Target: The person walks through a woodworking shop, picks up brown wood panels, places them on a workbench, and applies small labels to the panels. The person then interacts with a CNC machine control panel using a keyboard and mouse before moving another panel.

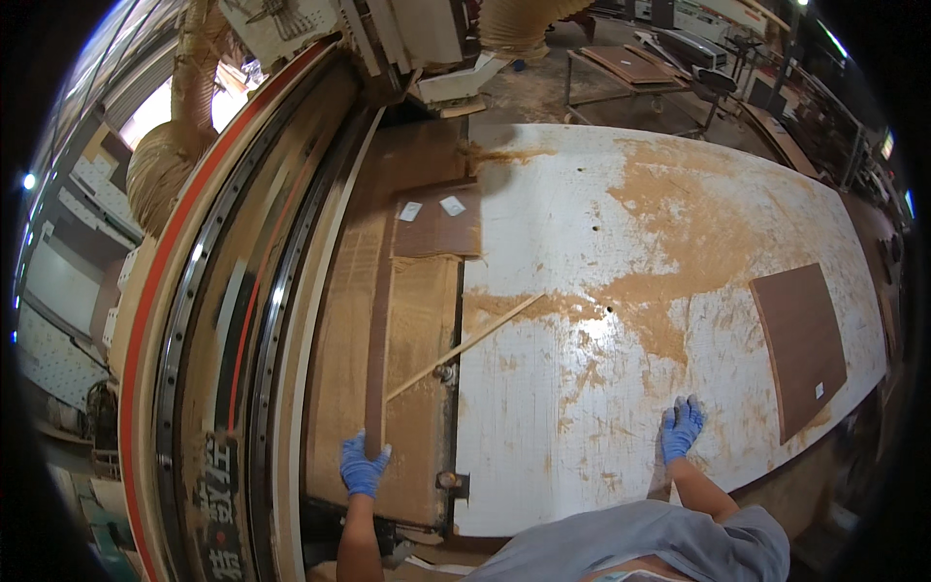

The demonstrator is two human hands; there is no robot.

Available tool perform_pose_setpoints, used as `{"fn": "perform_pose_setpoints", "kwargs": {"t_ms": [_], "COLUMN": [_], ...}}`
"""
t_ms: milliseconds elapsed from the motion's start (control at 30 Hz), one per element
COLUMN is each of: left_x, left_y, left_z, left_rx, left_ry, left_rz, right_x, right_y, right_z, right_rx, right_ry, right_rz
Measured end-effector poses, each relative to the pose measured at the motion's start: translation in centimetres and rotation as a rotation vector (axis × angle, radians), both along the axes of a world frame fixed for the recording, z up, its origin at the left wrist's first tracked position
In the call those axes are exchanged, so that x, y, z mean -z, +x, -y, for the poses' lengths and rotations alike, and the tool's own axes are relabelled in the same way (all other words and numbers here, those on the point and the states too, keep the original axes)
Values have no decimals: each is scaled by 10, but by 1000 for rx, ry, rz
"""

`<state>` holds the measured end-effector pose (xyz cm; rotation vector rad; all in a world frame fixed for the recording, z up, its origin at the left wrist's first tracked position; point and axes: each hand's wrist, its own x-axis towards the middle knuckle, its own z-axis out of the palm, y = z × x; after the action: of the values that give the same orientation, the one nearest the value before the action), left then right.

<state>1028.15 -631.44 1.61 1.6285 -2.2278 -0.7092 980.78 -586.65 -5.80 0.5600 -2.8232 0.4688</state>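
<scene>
My left hand (362,468), in a blue glove, is at the near end of a long narrow brown wood strip (377,388), its thumb and fingers on either side. The strip lies lengthwise on the dusty brown bed of a large machine. A thin pale wooden stick (485,335) slants from beside the strip onto the white table (524,417). My right hand (683,429), gloved in blue too, rests on that table with its fingers apart and nothing in them. Farther off, a brown board (436,218) with two white labels lies across the seam of bed and table.
A larger brown panel (800,354) with one label lies on the table's right side. Sawdust (679,262) covers much of the tabletop. Along the left runs the machine's rail (175,339). Beyond stand a cart (630,66) with panels and a ribbed hose (514,24).
</scene>
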Motion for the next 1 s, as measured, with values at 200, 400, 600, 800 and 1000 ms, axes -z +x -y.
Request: {"fn": "perform_pose_setpoints", "kwargs": {"t_ms": [200,400,600,800,1000], "left_x": [-7,-27,-63,-29,-46], "left_y": [-39,-54,-70,35,20], "left_z": [-71,-79,-89,-71,-75], "left_rx": [105,125,-276,-415,-135], "left_ry": [-11,-191,563,292,-157], "left_rz": [37,-68,-856,-624,177], "right_x": [-3,-1,-1,3,2], "right_y": [-1,-2,-1,-4,-2], "right_z": [1,1,0,-1,-3], "right_rx": [0,-4,-15,-15,-7], "right_ry": [25,6,-8,31,27], "right_rz": [-32,-18,-60,-75,3]}}
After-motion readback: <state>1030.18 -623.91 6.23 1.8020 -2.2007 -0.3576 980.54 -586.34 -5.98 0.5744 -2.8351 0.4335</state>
